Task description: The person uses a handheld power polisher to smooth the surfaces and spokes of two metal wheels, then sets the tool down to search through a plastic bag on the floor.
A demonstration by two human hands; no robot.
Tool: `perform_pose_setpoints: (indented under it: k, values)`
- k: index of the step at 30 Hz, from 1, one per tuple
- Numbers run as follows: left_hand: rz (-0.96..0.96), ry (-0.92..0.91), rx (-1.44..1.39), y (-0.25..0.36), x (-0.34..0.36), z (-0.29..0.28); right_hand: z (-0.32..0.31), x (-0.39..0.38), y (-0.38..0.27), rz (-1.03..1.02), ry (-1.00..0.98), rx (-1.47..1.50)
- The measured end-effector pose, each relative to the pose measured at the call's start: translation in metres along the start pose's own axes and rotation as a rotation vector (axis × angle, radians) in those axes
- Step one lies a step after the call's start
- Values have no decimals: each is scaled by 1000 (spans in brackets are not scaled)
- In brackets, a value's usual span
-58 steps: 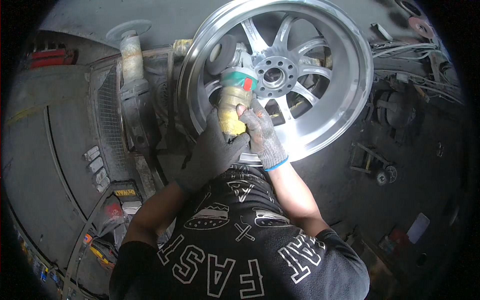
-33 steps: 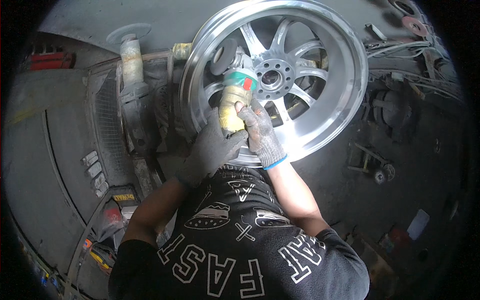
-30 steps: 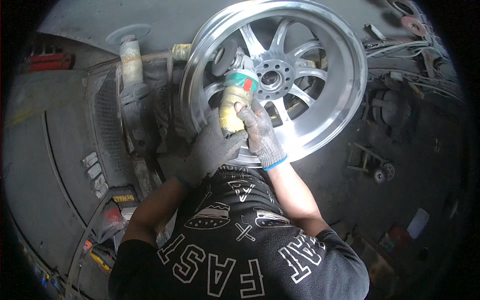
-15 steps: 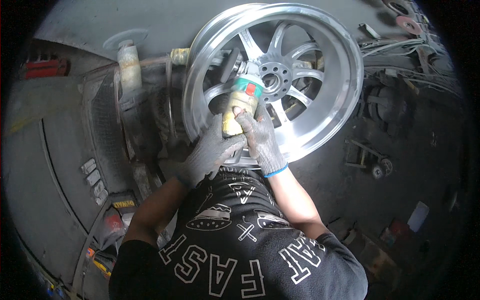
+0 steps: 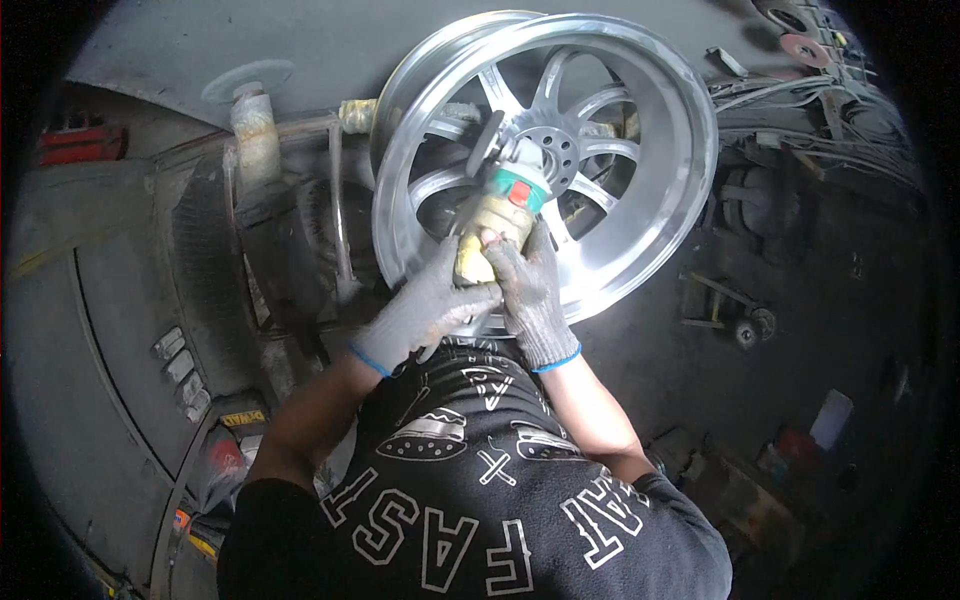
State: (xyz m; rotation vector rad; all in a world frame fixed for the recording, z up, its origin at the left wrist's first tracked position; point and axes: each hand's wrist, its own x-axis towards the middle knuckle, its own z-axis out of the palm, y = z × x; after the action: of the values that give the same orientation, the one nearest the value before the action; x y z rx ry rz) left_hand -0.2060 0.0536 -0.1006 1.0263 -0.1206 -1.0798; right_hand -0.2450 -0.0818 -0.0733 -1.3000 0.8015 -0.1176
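A bright silver alloy wheel rim point(image 5: 668, 190) with several spokes stands in front of me, its open barrel facing me. I hold an angle grinder point(image 5: 512, 205) with both gloved hands. Its body has a teal and red collar and worn yellow wrapping at the rear, and its disc point(image 5: 486, 143) is over the spokes left of the hub. Whether the disc touches metal I cannot tell. My left hand point(image 5: 425, 305) grips the rear of the grinder from the left. Wrapped round its right side is my right hand point(image 5: 532, 300), the thumb on top.
A metal frame point(image 5: 340, 215) with wrapped tube ends stands left of the rim. Cables point(image 5: 775, 95) hang at the upper right, near a pink disc point(image 5: 805, 50). Small pale blocks point(image 5: 180, 370) lie at the left. A caster-like wheel part point(image 5: 748, 330) is on the dark floor.
The grinder and both hands have shifted slightly right and down, bringing the grinder's head closer over the hub. My left glove's blue cuff now shows. Both hands keep their grip.
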Motion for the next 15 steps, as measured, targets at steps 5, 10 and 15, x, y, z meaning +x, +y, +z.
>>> perform_pose_setpoints:
  k: [5,10,15]
  values:
    - [-48,104,589,-6,-15,31,-33,-19,1,38,-56,269]
    - [23,163,807,-19,-17,62,-67,-19,8,61,-98,319]
    - [172,257,709,-42,-7,102,-97,-15,-3,55,-236,370]
